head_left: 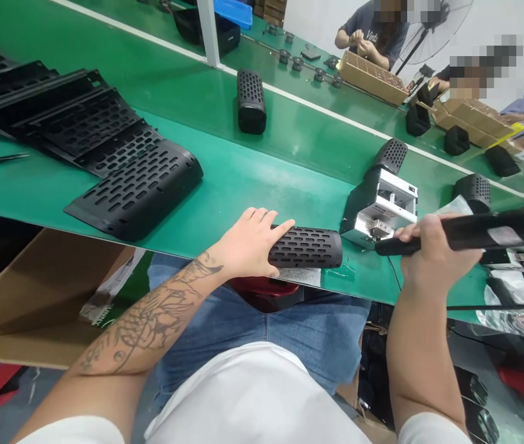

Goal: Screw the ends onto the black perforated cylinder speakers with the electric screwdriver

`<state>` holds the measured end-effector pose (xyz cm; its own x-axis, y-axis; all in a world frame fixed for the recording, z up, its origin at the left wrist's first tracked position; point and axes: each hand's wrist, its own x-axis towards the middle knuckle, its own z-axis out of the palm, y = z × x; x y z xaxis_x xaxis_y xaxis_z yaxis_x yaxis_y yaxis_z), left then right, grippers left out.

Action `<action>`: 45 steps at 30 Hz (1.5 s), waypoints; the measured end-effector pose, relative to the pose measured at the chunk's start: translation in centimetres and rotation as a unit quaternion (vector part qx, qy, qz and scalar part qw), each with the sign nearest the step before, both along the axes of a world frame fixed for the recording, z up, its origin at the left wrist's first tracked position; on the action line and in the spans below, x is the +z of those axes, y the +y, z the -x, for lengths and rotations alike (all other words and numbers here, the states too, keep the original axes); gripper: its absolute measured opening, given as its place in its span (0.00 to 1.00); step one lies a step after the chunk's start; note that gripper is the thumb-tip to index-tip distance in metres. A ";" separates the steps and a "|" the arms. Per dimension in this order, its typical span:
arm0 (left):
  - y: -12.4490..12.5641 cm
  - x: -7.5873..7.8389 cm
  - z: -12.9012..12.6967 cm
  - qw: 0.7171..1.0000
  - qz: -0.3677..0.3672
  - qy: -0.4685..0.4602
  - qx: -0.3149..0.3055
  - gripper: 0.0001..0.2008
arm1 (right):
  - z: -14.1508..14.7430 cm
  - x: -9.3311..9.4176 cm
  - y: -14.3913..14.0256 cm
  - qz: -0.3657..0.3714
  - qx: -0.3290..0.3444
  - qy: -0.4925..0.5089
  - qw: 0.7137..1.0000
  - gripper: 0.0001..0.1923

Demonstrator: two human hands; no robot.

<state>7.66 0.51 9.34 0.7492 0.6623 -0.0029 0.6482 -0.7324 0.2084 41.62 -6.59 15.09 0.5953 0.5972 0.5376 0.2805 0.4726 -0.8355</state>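
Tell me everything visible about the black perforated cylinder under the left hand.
The cylinder is matte black, looks like plastic or rubber, with rows of oval holes. It lies on its side along the near edge of the green table. The left hand grips its left end; its right end is free. The right hand holds a black tool nearby.

One perforated tube [306, 247] at the table [243, 179] edge, one powered driver [465, 233] above it, one white fixture [380, 206] alongside. Flat perforated panels [137, 185] fanned out on the left: five or so, the overlap blurs the count. One finished speaker [251, 100] alone mid-belt, two more [473, 190] by the fixture. Across the line, two cardboard trays [370, 77] and two co-workers [373, 37].
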 end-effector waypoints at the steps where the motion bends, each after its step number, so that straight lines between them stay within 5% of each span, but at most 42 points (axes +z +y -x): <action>1: 0.1 0.1 0.3 1.000 0.010 0.008 0.000 0.61 | 1.4 0.6 -0.7 -0.012 0.037 0.012 0.999 0.19; 5: -0.1 0.4 0.3 0.999 0.034 0.025 -0.003 0.58 | 7.3 1.7 -2.7 -0.030 0.256 0.031 0.966 0.19; 8: -0.3 0.5 0.0 0.999 0.041 0.019 0.001 0.57 | 10.7 1.0 -2.5 -0.033 0.325 0.014 0.945 0.18; 22: -0.4 0.8 -0.2 0.999 0.051 -0.007 0.006 0.55 | 11.9 -2.5 -0.8 0.026 0.357 -0.024 0.933 0.18; 32: -0.4 0.7 -0.4 0.999 0.048 -0.004 0.008 0.53 | 12.5 -1.8 -0.3 0.027 0.420 -0.054 0.905 0.20; 40: -0.4 0.8 -0.3 0.998 0.061 0.009 0.008 0.54 | 12.4 -2.8 -0.6 0.040 0.403 -0.073 0.911 0.19; 45: -0.6 1.1 -0.5 0.998 0.064 0.019 0.010 0.55 | 11.1 -1.1 -0.9 0.015 0.333 -0.041 0.942 0.22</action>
<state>8.13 -0.11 10.40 0.7339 0.6690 -0.1175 0.6714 -0.6885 0.2741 30.55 -7.50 13.95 0.0408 0.8392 0.5423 -0.0058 0.5429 -0.8398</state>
